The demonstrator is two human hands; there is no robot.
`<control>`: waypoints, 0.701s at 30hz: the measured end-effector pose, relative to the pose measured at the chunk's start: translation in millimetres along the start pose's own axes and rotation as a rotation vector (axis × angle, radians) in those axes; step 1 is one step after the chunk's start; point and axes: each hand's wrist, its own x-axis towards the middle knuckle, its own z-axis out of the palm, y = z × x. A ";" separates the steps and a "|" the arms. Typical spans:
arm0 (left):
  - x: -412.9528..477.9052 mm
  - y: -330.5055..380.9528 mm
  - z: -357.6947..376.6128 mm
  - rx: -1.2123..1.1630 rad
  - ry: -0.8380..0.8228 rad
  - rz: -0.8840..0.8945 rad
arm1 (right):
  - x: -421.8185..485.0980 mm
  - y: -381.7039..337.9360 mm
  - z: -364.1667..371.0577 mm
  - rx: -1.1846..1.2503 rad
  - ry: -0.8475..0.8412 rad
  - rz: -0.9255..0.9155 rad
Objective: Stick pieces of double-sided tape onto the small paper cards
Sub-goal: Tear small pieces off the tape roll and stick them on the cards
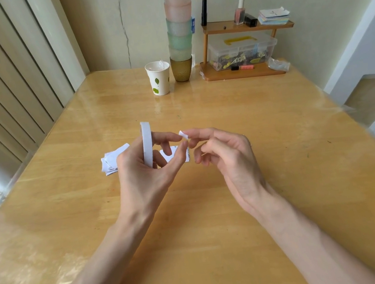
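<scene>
Worktop (pixel 63 141), left to right.

Card pile (pixel 113 159): loose heap of small white cards, flat, just left of the hands. No tape visible on any top face, though they're too small to be sure.

Left hand (pixel 137 174): fingers curled round the tape roll (pixel 146 143) and gripping it. The roll stands on edge, raised off the worktop, with the forefinger stretched out toward the right hand.

Single card (pixel 178 155): lies flat under the gap between the hands, apart from the pile and mostly hidden by the fingers. Can't tell if it carries tape.

Tape piece (pixel 183 134): small white scrap in the air above that card. I see no strip joining it to the roll, so it reads as torn free.

Right hand (pixel 230 157): thumb and forefinger pinch the tape piece, and the other fingers are loosely curled and hold nothing.

Back edge: paper cup (pixel 159 78) with something pale poking out of the top, contents unclear. Then a tall cup stack (pixel 180 32), then a shelf (pixel 247 28) with small bottles and a clear box (pixel 242 51) under it.

Status, my read:
- A piece is cut and in hand, not yet on a card.
- The single card looks like the target, so the next step is to lower the piece and press it down.
- The pile looks untaped, so most of the job is left.
- No finished stack is visible anywhere, so I can't count completed cards.
</scene>
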 end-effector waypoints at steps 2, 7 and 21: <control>0.5 -0.8 -0.3 0.024 0.017 0.015 | -0.6 -0.2 0.1 0.006 -0.006 0.005; 1.7 -2.0 -1.2 0.052 0.040 0.053 | -1.5 -1.8 1.7 -0.019 0.013 0.002; 1.1 -2.0 -1.6 0.058 0.060 0.012 | -2.3 -1.2 1.9 -0.035 -0.019 -0.022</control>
